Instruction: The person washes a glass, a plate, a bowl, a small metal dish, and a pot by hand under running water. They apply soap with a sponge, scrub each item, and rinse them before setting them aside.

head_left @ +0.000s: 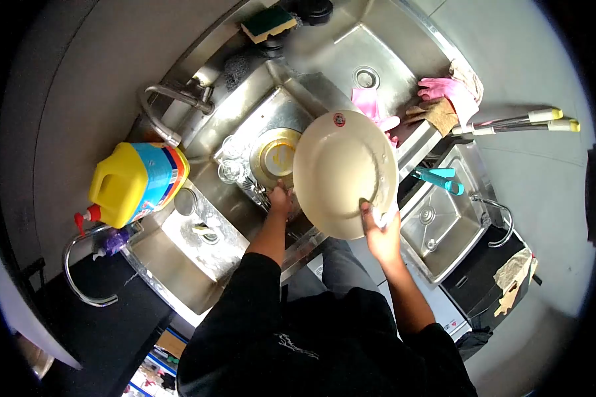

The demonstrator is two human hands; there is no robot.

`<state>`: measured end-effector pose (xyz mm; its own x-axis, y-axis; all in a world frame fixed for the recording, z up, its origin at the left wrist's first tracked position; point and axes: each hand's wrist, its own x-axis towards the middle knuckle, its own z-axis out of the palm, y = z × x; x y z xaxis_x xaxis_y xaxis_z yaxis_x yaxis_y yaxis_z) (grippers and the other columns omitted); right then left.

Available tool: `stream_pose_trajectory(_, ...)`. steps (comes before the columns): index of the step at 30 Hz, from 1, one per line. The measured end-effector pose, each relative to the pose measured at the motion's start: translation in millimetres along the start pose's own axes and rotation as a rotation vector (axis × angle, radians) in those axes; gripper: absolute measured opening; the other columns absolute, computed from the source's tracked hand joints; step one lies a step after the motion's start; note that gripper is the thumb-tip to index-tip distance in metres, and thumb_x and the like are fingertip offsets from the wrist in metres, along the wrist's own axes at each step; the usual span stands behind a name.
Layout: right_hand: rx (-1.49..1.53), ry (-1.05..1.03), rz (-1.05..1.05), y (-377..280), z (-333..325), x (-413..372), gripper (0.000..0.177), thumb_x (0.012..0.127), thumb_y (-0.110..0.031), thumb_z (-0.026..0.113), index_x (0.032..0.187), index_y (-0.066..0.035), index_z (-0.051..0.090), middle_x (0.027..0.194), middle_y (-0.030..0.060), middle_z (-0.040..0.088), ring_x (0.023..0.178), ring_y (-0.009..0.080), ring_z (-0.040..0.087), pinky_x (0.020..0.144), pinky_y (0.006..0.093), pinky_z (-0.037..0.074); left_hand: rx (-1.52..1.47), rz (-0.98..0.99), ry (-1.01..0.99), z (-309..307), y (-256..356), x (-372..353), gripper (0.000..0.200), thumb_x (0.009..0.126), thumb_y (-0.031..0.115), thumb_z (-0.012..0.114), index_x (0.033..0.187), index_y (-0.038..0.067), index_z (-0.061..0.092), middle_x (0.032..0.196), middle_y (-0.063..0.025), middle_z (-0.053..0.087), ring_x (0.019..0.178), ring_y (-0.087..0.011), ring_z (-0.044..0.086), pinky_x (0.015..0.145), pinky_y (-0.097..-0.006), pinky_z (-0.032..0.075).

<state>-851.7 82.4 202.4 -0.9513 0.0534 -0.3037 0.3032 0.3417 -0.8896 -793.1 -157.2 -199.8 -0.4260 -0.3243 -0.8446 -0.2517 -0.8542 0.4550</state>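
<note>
My right hand (381, 233) grips a large cream oval plate (341, 172) by its near rim, thumb on top and fingers underneath. A small red round sticker marks the plate's far end. My left hand (279, 200) reaches into the middle sink (242, 215). Its thumb lies over the near rim of a yellowish round plate (275, 155) with a pale centre; the other fingers are partly hidden. Beside that hand lies some metal cutlery (257, 192), and drinking glasses (230, 170) stand to the left of the yellowish plate.
A yellow detergent jug (136, 185) stands left, near a curved faucet (159, 112). A green-and-yellow sponge (269, 25) rests on the back ledge. Pink gloves (447, 92) hang over the right divider. Teal-handled tongs (440, 178) lie by the right-hand sink (437, 241).
</note>
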Motion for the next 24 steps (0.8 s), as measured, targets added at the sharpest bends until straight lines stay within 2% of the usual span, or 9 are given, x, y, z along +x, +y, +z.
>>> stream_pose_trajectory(1,0.0,0.03,-0.015,-8.1,-0.2,1.2,0.033,0.092,-0.014,0.064,0.118,0.005,0.057,0.099,0.0164,0.07,0.091,0.0204,0.065,0.083,0.0334,0.05,0.005,0.035,0.024,19.6,19.8,-32.1,0.031,0.095,0.011,0.059,0.124,0.011,0.05,0.109,-0.0059,0.062,0.086,-0.0169,0.062,0.059,-0.0302,0.051)
stream_pose_trajectory(4,-0.004,0.029,-0.094,-10.1,-3.1,9.0,0.033,0.091,-0.012,0.063,0.118,0.005,0.057,0.099,0.0168,0.069,0.093,0.0213,0.065,0.084,0.0338,0.05,0.12,0.133,-0.162,12.2,34.8,-37.1,0.028,0.094,0.008,0.058,0.121,0.012,0.053,0.108,-0.0068,0.062,0.087,-0.0184,0.063,0.059,-0.0301,0.053)
stream_pose_trajectory(5,-0.017,0.008,-0.113,-8.6,-4.9,12.4,0.032,0.09,-0.01,0.062,0.118,0.005,0.057,0.1,0.0175,0.069,0.093,0.0223,0.066,0.085,0.034,0.05,0.102,0.216,0.045,46.8,50.8,-77.7,0.025,0.093,0.007,0.058,0.118,0.009,0.055,0.105,-0.0077,0.063,0.082,-0.0201,0.064,0.057,-0.0315,0.055)
stream_pose_trajectory(8,-0.038,-0.028,-0.055,-15.1,-5.2,20.9,0.032,0.09,-0.01,0.062,0.117,0.005,0.057,0.098,0.0186,0.069,0.092,0.0232,0.067,0.083,0.0341,0.05,0.295,0.258,0.041,45.7,78.8,-113.1,0.024,0.092,0.006,0.057,0.116,0.007,0.056,0.104,-0.0091,0.064,0.08,-0.0208,0.064,0.054,-0.0328,0.055)
stream_pose_trajectory(13,-0.173,-0.056,-0.188,-48.5,-1.9,29.9,0.029,0.089,-0.011,0.062,0.112,0.006,0.059,0.09,0.0222,0.07,0.088,0.0314,0.07,0.077,0.0376,0.052,0.448,0.402,0.136,38.5,109.8,-184.9,0.013,0.089,0.004,0.056,0.097,0.001,0.066,0.082,-0.0062,0.067,0.056,-0.0143,0.059,0.048,-0.0286,0.049)
stream_pose_trajectory(16,-0.303,-0.062,-0.263,-55.5,8.0,43.7,0.03,0.088,-0.014,0.064,0.109,0.006,0.059,0.086,0.0239,0.069,0.082,0.0366,0.07,0.072,0.0413,0.053,0.558,0.431,0.153,28.1,137.5,-253.2,0.02,0.087,0.001,0.053,0.102,-0.002,0.065,0.086,-0.0093,0.068,0.062,-0.0139,0.062,0.05,-0.0291,0.054)
stream_pose_trajectory(17,-0.308,-0.097,-0.2,-71.1,11.7,46.2,0.03,0.086,-0.016,0.066,0.105,0.006,0.059,0.083,0.0259,0.068,0.083,0.0408,0.069,0.073,0.0444,0.053,0.61,0.405,0.133,19.9,146.8,-277.7,0.022,0.091,0.002,0.055,0.112,0.0,0.06,0.088,-0.0095,0.066,0.064,-0.0143,0.062,0.049,-0.0282,0.054)
stream_pose_trajectory(22,-0.394,-0.134,-0.2,-28.2,70.4,81.3,0.038,0.083,-0.022,0.068,0.101,0.009,0.058,0.084,0.0309,0.066,0.084,0.0433,0.067,0.073,0.0472,0.053,0.371,0.354,0.082,-36.7,163.5,-373.5,0.018,0.092,0.009,0.06,0.11,0.01,0.06,0.098,0.0003,0.067,0.076,-0.0108,0.062,0.051,-0.0245,0.047)
stream_pose_trajectory(24,-0.41,-0.14,-0.169,2.7,102.1,98.7,0.039,0.083,-0.023,0.068,0.105,0.008,0.059,0.089,0.0298,0.066,0.085,0.0407,0.068,0.074,0.0457,0.052,0.216,0.359,0.027,-61.5,161.2,-393.2,0.02,0.092,0.006,0.059,0.112,0.009,0.058,0.102,-0.003,0.068,0.084,-0.0144,0.067,0.06,-0.0305,0.058)
